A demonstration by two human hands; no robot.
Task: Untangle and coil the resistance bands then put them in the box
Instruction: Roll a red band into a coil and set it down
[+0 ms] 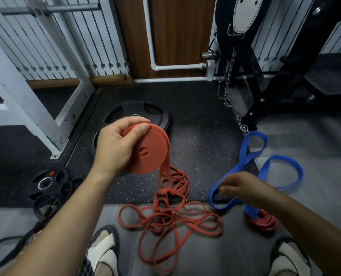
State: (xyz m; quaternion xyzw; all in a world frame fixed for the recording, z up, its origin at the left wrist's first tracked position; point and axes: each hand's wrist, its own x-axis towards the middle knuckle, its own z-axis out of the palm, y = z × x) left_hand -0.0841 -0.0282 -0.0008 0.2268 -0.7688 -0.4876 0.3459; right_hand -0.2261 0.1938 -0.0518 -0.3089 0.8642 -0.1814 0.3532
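Gripping the coiled red band [145, 150], the left hand [115, 144] curls tight; the right hand [243, 188] pinches the blue band [245, 154].

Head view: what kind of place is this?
Probably a small gym: a weight plate lies on a speckled rubber mat, a chain hangs by a black rack, and red bands and a blue band lie on the floor.

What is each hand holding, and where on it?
The left hand grips the coiled orange band by its upper rim; the right hand appears to pinch the blue band at a near loop.
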